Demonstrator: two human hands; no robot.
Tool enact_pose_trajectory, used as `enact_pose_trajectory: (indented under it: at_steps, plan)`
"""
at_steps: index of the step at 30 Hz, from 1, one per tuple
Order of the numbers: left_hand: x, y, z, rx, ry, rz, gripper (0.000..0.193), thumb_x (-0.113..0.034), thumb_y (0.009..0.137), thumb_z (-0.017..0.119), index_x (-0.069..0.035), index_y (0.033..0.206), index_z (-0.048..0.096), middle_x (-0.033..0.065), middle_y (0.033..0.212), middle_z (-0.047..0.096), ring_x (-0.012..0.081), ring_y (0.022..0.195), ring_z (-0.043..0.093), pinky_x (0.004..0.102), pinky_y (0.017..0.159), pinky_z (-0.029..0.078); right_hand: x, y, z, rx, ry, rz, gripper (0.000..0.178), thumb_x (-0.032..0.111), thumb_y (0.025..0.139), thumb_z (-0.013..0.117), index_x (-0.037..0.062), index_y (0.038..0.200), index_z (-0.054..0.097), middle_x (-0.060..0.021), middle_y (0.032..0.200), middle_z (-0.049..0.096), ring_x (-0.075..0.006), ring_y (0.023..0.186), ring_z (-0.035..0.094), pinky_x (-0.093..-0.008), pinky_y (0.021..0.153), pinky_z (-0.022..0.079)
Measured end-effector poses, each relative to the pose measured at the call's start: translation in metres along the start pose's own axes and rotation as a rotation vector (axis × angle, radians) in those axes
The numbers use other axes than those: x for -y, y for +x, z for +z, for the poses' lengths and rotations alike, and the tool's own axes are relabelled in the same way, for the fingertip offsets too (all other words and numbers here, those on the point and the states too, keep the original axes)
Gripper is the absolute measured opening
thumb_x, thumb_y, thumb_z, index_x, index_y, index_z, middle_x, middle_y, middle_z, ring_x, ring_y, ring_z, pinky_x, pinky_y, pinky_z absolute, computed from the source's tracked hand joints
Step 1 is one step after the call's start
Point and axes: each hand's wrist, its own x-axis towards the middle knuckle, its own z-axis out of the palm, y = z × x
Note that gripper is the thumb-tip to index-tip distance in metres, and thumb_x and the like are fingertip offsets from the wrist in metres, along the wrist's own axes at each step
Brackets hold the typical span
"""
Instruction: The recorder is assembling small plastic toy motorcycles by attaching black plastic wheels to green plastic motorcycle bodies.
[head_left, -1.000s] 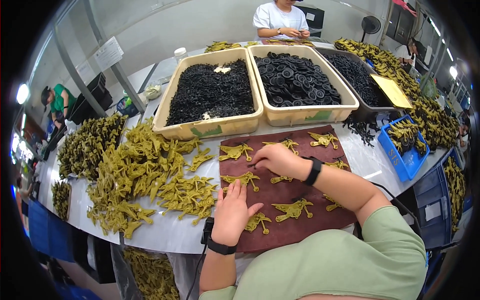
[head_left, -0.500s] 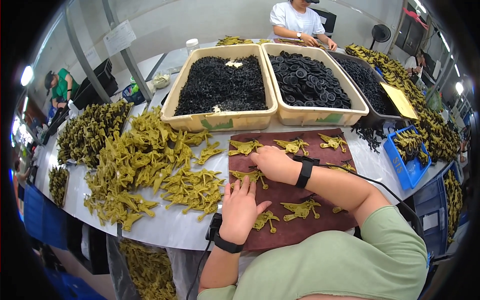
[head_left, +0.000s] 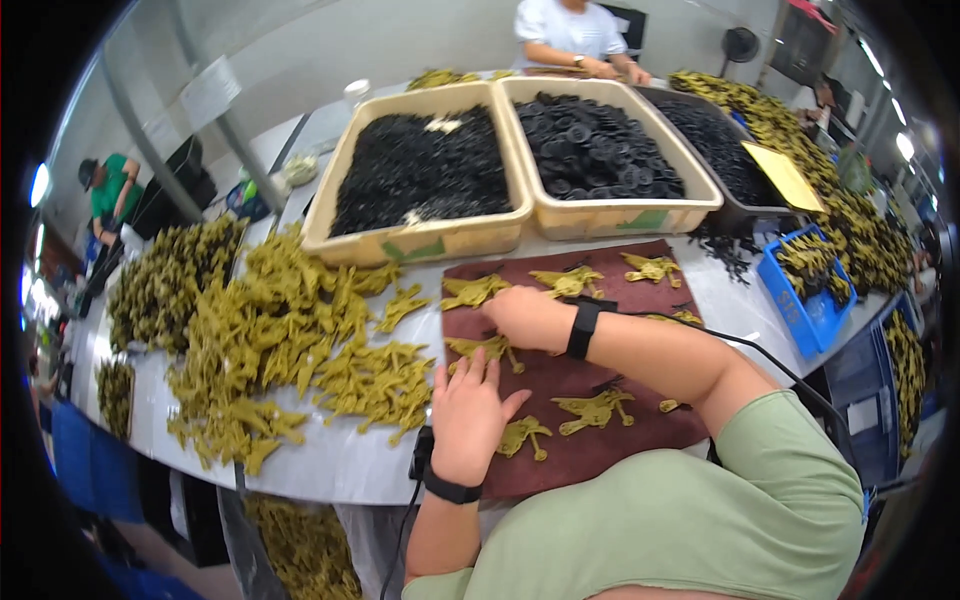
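Mat (head_left: pixel 620 455) under both hands: dark maroon, plain, no pattern. Toy figures (head_left: pixel 596 410) on it: olive-yellow, uniform; the same olive-yellow across the loose heap (head_left: pixel 290 340) to the left and the far piles (head_left: pixel 830 190) at right. Surface (head_left: pixel 340 465): white to pale grey. Two bins (head_left: pixel 430 240): cream-tan walls with green tape patches, filled with black parts (head_left: pixel 415 170). Third tray's contents also black, with a yellow sheet (head_left: pixel 785 175) lying on top. Crate (head_left: pixel 805 320) at right: bright blue. Wristbands (head_left: pixel 582 330) on both arms: black, with black cable. Own shirt (head_left: pixel 690 520): light sage green. Person opposite: white top (head_left: pixel 565 25). Person at far left: green top (head_left: pixel 112 190), dark cap.
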Motion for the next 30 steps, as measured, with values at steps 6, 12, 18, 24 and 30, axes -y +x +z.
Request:
enact_pose_trajectory:
  at_steps: [6,12,18,24,30]
  plan:
    - [0.001,-0.010,-0.002,0.081,0.016,-0.038,0.058,-0.048,0.084,0.057,-0.002,0.119,0.059,0.0154,0.131,0.052,0.0286,0.120,0.050,0.0498,0.105,0.028,-0.040,-0.064,-0.013,-0.453,0.243,0.119,0.024,0.005,0.076,0.063,0.0045,0.100,0.064,-0.0146,0.095,0.062,-0.0319,0.094,0.058,-0.0401,0.082,0.048]
    - [-0.001,-0.006,-0.007,0.184,0.006,-0.062,0.061,-0.049,0.085,0.055,-0.002,0.125,0.054,0.0157,0.138,0.045,0.0299,0.128,0.042,0.0532,0.109,0.020,-0.212,-0.189,-0.008,-0.708,-0.041,0.791,0.019,0.007,0.080,0.050,0.0021,0.086,0.067,-0.0205,0.083,0.065,-0.0382,0.084,0.062,-0.0437,0.077,0.051]
    - [0.004,-0.009,-0.005,0.211,-0.056,-0.070,0.061,-0.048,0.087,0.054,-0.003,0.127,0.052,0.0160,0.140,0.041,0.0322,0.131,0.038,0.0545,0.110,0.015,-0.286,-0.280,0.011,-0.460,-0.080,1.227,0.020,0.015,0.074,0.071,-0.0012,0.085,0.068,-0.0224,0.085,0.066,-0.0370,0.083,0.065,-0.0427,0.078,0.051]
    - [-0.015,-0.036,-0.031,0.090,-0.082,0.041,0.053,-0.036,0.084,0.062,-0.002,0.124,0.054,0.0160,0.137,0.045,0.0353,0.129,0.038,0.0545,0.109,0.018,-0.288,-0.283,0.019,-0.539,0.164,1.059,0.017,0.014,0.068,0.074,-0.0002,0.072,0.068,-0.0169,0.071,0.066,-0.0255,0.067,0.064,-0.0369,0.063,0.049]
    - [-0.020,-0.076,-0.034,0.186,-0.248,0.170,0.052,-0.030,0.081,0.067,0.000,0.121,0.054,0.0165,0.134,0.048,0.0355,0.126,0.042,0.0506,0.104,0.030,-0.292,-0.282,0.031,-0.548,0.014,1.110,0.024,0.016,0.063,0.078,-0.0026,0.073,0.066,-0.0200,0.072,0.065,-0.0329,0.072,0.065,-0.0397,0.066,0.049]
